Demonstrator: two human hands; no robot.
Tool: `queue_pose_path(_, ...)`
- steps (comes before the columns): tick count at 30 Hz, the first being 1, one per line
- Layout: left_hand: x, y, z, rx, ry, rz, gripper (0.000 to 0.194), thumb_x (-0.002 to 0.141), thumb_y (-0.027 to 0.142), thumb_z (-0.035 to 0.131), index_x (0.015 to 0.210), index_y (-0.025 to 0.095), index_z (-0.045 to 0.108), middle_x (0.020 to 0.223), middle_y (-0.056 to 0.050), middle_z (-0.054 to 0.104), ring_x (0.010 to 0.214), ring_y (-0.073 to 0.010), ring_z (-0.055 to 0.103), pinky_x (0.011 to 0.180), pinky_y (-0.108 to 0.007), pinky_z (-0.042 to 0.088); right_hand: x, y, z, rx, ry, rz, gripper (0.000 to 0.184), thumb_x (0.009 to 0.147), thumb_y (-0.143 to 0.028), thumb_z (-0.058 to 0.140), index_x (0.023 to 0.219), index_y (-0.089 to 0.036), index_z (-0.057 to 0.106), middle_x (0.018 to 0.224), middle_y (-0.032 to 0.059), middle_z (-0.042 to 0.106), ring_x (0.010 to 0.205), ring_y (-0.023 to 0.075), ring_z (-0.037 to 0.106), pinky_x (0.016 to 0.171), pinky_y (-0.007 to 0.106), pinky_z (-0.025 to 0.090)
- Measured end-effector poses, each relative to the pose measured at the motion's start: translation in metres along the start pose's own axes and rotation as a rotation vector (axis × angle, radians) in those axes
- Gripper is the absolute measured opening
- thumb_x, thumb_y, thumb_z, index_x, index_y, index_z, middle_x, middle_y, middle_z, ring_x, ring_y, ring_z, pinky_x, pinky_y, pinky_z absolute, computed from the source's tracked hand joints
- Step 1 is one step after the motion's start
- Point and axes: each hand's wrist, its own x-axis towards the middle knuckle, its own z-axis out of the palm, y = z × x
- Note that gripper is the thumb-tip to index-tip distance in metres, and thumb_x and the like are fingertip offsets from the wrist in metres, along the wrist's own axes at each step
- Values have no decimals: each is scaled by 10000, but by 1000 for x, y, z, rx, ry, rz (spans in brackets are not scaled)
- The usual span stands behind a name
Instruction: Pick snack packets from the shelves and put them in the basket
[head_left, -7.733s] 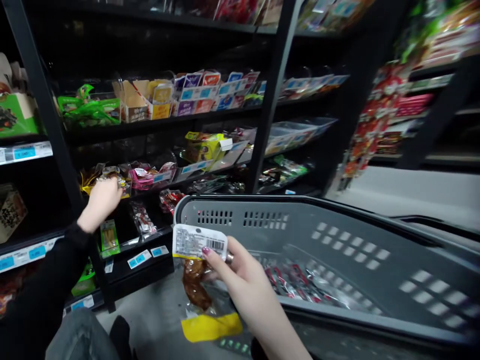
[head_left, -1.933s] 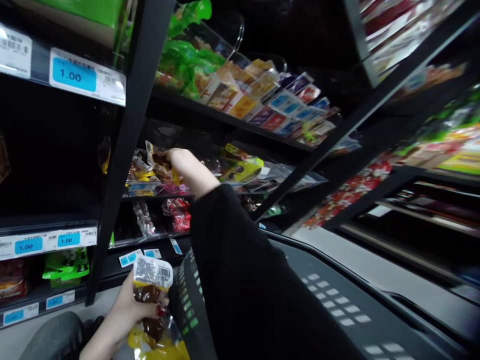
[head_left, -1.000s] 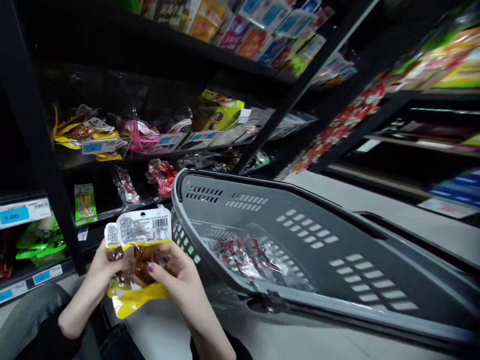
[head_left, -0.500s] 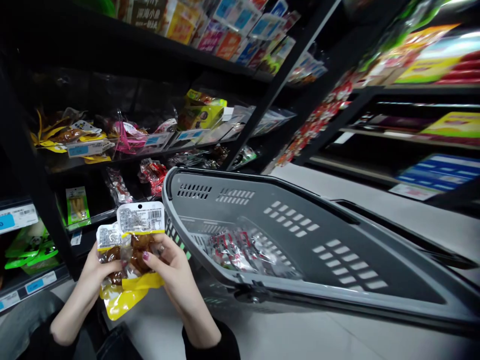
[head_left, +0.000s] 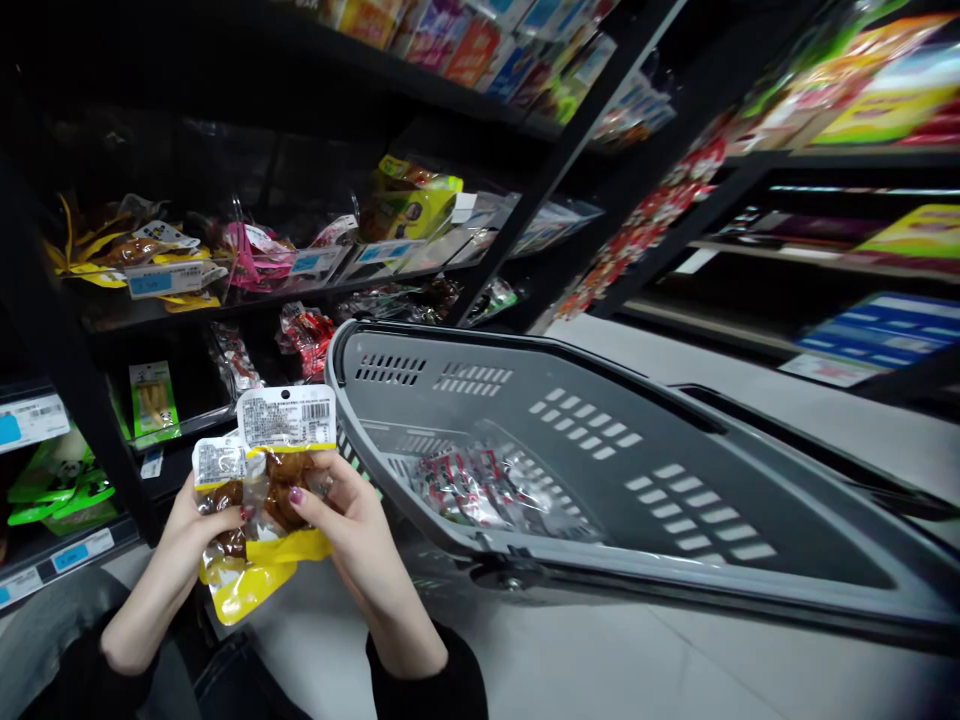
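Observation:
Two clear-and-yellow snack packets with brown food inside are held up side by side and partly overlapping. My left hand [head_left: 196,525] is closed on the left snack packet [head_left: 222,575], thumb across its front. The right snack packet [head_left: 289,418] stands a little higher, pinched by my right hand [head_left: 349,515]; its white label with print and a barcode faces me. Just right of my hands is a grey shopping basket [head_left: 600,400], with several clear packets with red print [head_left: 484,485] lying at its bottom.
Black shelves [head_left: 82,325] on the left hold yellow-edged packets [head_left: 142,255], pink packets [head_left: 259,255] and a green packet [head_left: 154,400]. Price labels [head_left: 161,280] line the shelf edges. Another shelf unit with a blue box [head_left: 885,330] stands at the right beyond pale floor [head_left: 585,660].
The view has shifted slightly. Both hands keep hold of the snack packets, and the right packet now sits slightly higher against the left one.

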Motion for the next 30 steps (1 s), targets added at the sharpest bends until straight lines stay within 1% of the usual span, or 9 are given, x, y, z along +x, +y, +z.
queue_pose_path(3, 1, -2, -2, 2, -4, 10, 733, 489, 125, 745, 1182, 156, 505, 858, -56, 707, 751, -222, 646, 681, -293, 483, -1, -2, 0, -11, -7, -8, 174, 674, -234, 726, 796, -210, 604, 798, -18, 664, 675, 118, 602, 618, 226, 495)
queue_pose_path(7, 3, -4, -4, 0, -12, 4, 739, 496, 155, 758, 1189, 169, 500, 885, -62, 700, 807, -248, 645, 719, -324, 482, -1, -3, 0, -16, 3, -5, 180, 667, -236, 732, 796, -202, 610, 799, -17, 665, 697, 119, 598, 645, 224, 482)
queue_pose_path(12, 4, -4, -5, 8, -14, 5, 726, 510, 175, 757, 1188, 165, 499, 912, -78, 698, 827, -258, 645, 739, -338, 479, -1, -3, 0, -7, 3, -2, 187, 668, -253, 729, 799, -210, 603, 817, -16, 665, 706, 130, 600, 640, 236, 480)
queue_pose_path(16, 4, -4, -7, -3, -36, 2, 679, 535, 141, 739, 1174, 170, 510, 915, -64, 695, 833, -244, 641, 750, -330, 475, -1, -4, 0, -14, 1, -2, 183, 666, -255, 728, 793, -210, 604, 801, -17, 656, 697, 128, 594, 636, 235, 474)
queue_pose_path(20, 3, -4, -8, -7, -55, 6, 651, 558, 125, 730, 1172, 169, 517, 921, -60, 689, 841, -234, 636, 759, -320, 469, -1, -4, -1, -16, 4, -7, 196, 662, -264, 730, 804, -208, 607, 836, -4, 650, 736, 144, 593, 656, 252, 475)
queue_pose_path(23, 4, -4, -7, -6, -32, -1, 680, 540, 145, 748, 1176, 171, 510, 893, -55, 694, 813, -236, 639, 744, -325, 474, 0, -4, -3, -35, 6, 3, 200, 670, -276, 722, 816, -211, 600, 847, 2, 642, 750, 155, 594, 666, 264, 471)
queue_pose_path(26, 6, -5, -5, -34, -14, 0, 651, 563, 191, 753, 1164, 161, 505, 923, -65, 684, 843, -238, 635, 787, -343, 465, 0, -2, -2, -43, -1, 37, 204, 664, -287, 718, 800, -218, 582, 816, -8, 635, 730, 151, 590, 678, 268, 461)
queue_pose_path(28, 7, -7, -5, -61, 32, 18, 616, 579, 228, 752, 1141, 157, 509, 964, -72, 669, 892, -245, 626, 818, -352, 454, 0, 2, 2, -86, -8, 70, 185, 678, -286, 695, 796, -216, 571, 781, -14, 628, 704, 143, 577, 677, 264, 446)
queue_pose_path(30, 9, -8, -5, -73, 100, 49, 591, 583, 256, 752, 1115, 159, 516, 987, -74, 658, 923, -249, 617, 825, -349, 450, -1, 10, 9, -180, -9, 80, 132, 706, -273, 649, 777, -201, 563, 729, -16, 606, 681, 139, 555, 666, 259, 427)
